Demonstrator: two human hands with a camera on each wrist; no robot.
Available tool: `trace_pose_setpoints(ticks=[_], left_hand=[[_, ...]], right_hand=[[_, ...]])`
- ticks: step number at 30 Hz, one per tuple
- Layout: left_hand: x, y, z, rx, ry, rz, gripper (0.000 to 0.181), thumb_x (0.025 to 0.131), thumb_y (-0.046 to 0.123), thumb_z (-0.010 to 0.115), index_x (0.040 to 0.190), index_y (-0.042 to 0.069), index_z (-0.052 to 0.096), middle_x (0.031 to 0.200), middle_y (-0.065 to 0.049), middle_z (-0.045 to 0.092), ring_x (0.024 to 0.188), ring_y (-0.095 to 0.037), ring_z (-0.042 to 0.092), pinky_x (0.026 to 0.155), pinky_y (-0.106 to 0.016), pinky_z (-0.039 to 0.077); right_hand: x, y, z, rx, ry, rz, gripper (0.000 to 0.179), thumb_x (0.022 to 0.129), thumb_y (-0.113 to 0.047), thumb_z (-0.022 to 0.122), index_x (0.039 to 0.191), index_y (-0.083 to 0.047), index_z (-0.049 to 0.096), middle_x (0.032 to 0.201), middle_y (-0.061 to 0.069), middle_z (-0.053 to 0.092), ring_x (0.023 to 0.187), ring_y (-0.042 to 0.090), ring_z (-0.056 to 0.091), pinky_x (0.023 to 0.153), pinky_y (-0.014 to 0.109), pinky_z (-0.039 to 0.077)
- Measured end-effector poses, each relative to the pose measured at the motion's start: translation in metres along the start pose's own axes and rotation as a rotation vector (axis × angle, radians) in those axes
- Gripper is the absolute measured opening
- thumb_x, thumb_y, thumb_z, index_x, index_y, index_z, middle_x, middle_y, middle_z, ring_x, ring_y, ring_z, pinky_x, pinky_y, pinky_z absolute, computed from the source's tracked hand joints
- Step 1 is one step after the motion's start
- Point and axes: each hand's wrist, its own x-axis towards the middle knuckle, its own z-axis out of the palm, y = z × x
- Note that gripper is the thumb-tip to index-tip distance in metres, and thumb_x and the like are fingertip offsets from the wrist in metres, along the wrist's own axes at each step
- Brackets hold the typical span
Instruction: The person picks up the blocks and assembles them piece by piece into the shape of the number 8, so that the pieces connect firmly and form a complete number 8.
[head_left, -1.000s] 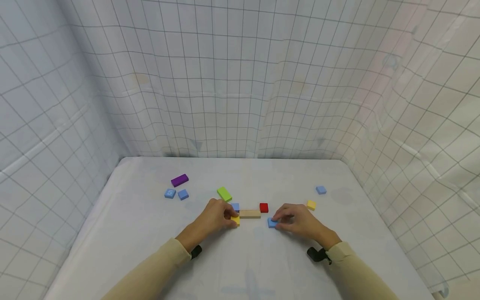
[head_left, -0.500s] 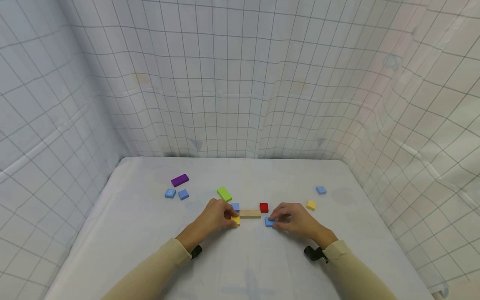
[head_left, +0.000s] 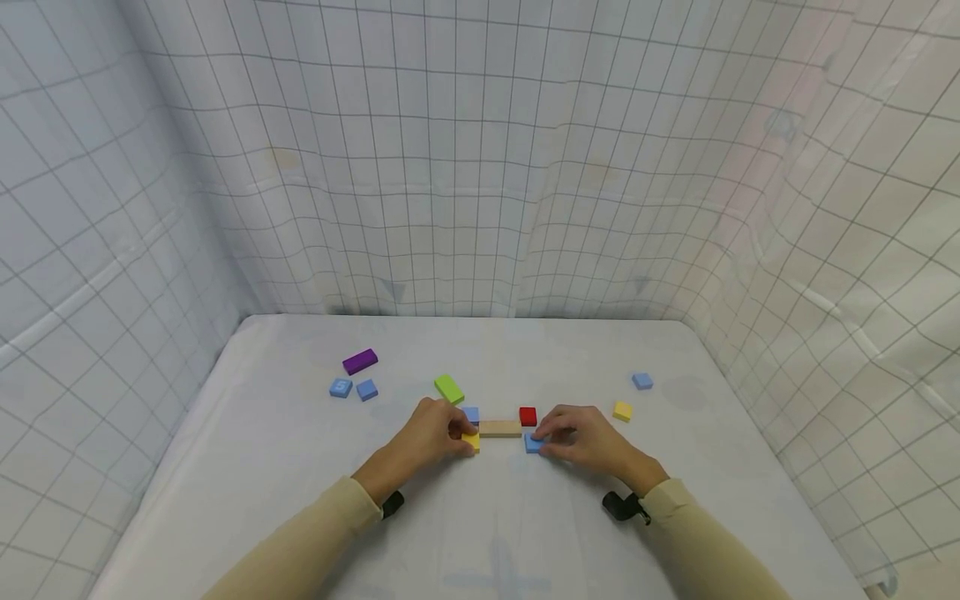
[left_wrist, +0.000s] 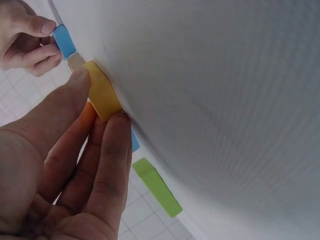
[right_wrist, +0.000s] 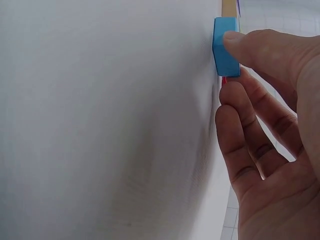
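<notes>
My left hand [head_left: 431,433] pinches a yellow block [left_wrist: 103,92] between thumb and fingers, at the left end of a plain wooden block [head_left: 500,429]. Just behind the yellow block lies a blue block [head_left: 470,414], partly covered by my fingers. On the other side, my right hand [head_left: 588,437] grips another blue block [right_wrist: 226,47], the thumb on its near face. That block sits low on the table near the wooden block's right end. A red block [head_left: 528,416] lies right behind it.
A green block [head_left: 449,389] lies behind my left hand. Farther left are a purple block [head_left: 360,361] and two blue blocks [head_left: 367,389], one marked with a 5. To the right lie a small yellow block [head_left: 622,411] and a blue one. Gridded white curtains [head_left: 480,167] surround the table.
My right hand has slid its blue block a little to the left, closer to the wooden block. The left hand and the yellow block have stayed in place.
</notes>
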Motion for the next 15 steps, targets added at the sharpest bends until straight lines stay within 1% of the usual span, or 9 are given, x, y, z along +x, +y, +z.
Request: trace_pose_setpoints(ticks=[5, 11, 15], left_hand=[[-0.0001, 0.0006, 0.0, 0.003, -0.002, -0.011, 0.022, 0.089, 0.009, 0.102, 0.109, 0.007, 0.092, 0.094, -0.001, 0.083, 0.083, -0.011, 0.062, 0.075, -0.023, 0.057], [0.0002, -0.0001, 0.0, 0.001, -0.007, -0.017, 0.022, 0.09, 0.009, 0.102, 0.11, 0.007, 0.093, 0.096, 0.0, 0.083, 0.084, -0.011, 0.063, 0.075, -0.022, 0.057], [0.0002, -0.001, 0.0, -0.003, -0.011, -0.02, 0.022, 0.09, 0.009, 0.102, 0.11, 0.008, 0.093, 0.096, 0.0, 0.084, 0.084, -0.011, 0.063, 0.077, -0.022, 0.058]], right_hand=[[0.0018, -0.0031, 0.0014, 0.005, 0.003, 0.011, 0.024, 0.098, -0.011, 0.096, 0.12, -0.021, 0.091, 0.121, -0.005, 0.086, 0.103, 0.006, 0.076, 0.093, 0.025, 0.067], [0.0039, -0.0034, 0.0029, 0.013, 0.01, -0.001, 0.024, 0.098, -0.01, 0.095, 0.12, -0.02, 0.091, 0.121, -0.003, 0.086, 0.102, 0.011, 0.077, 0.091, 0.026, 0.067], [0.0043, -0.0039, 0.0035, 0.02, 0.007, 0.007, 0.024, 0.099, -0.01, 0.095, 0.12, -0.02, 0.091, 0.122, -0.002, 0.086, 0.103, 0.014, 0.079, 0.092, 0.027, 0.068]])
